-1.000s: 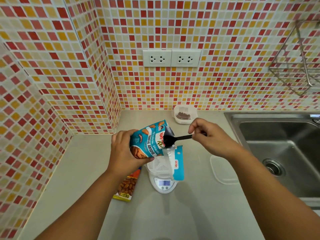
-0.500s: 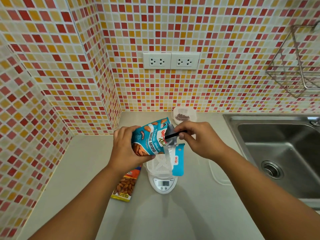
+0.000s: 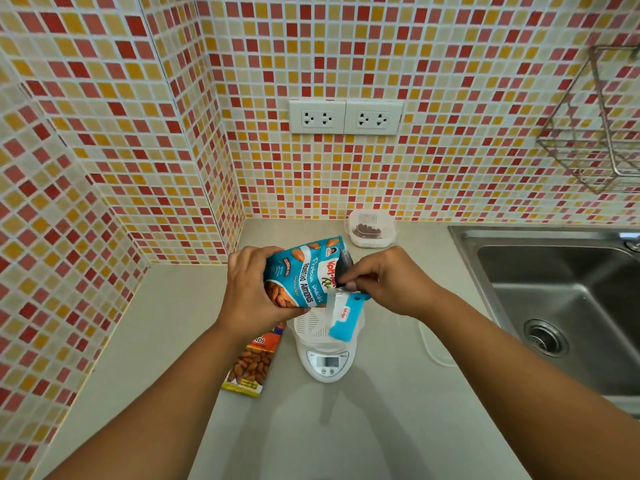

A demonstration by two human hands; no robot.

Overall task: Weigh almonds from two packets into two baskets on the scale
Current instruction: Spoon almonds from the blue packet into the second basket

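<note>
My left hand (image 3: pixel 251 289) grips a blue roasted-almonds packet (image 3: pixel 304 271), tilted with its open mouth to the right, above a white basket (image 3: pixel 313 323) standing on a white digital scale (image 3: pixel 325 365). The packet's torn blue strip (image 3: pixel 346 318) hangs over the basket. My right hand (image 3: pixel 388 282) is at the packet's mouth, pinching a black spoon whose bowl is hidden inside the packet. A second white basket (image 3: pixel 370 228) holding almonds stands at the back by the wall. An orange almond packet (image 3: pixel 252 362) lies flat left of the scale.
A steel sink (image 3: pixel 561 306) takes up the right side of the counter. A clear lid (image 3: pixel 436 344) lies between scale and sink. Tiled walls close the left and back, with two sockets (image 3: pixel 346 117) and a wire rack (image 3: pixel 599 133) on the back wall.
My right hand has moved left and pushed the black spoon into the blue packet's mouth; the spoon's bowl, visible a second ago, is now hidden. The left hand holds the packet steady.
</note>
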